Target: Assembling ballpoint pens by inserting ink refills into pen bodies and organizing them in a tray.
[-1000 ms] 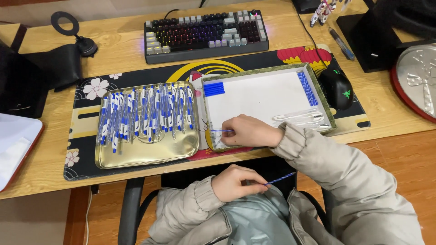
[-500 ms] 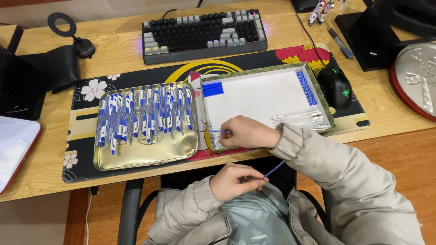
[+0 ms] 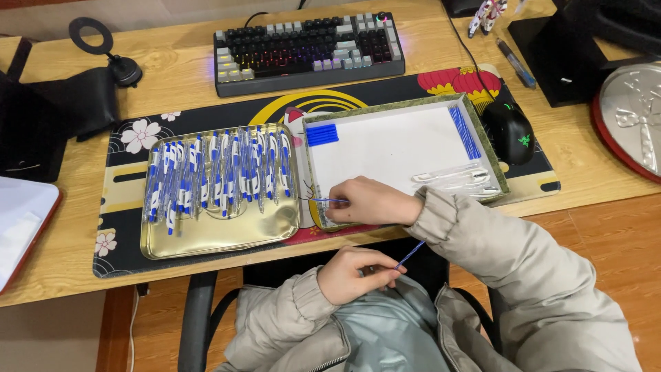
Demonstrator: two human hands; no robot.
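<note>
My left hand [image 3: 358, 274] pinches a blue pen refill [image 3: 410, 254] over my lap, barely shifted from a second ago. My right hand [image 3: 368, 202] has stayed closed on small parts at the white tray's [image 3: 392, 148] corner, beside the gold tray [image 3: 220, 238] of assembled pens [image 3: 213, 176].

left hand [image 3: 358, 273] pinching, near lap | right hand [image 3: 368, 202] fingers curled, reaching forward

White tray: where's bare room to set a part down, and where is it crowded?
The white tray is bare across its middle, between the blue caps, the blue refills and the clear barrels. Its near-left corner is taken by the right hand. The gold tray is packed with pens; only its near strip is free.
</note>
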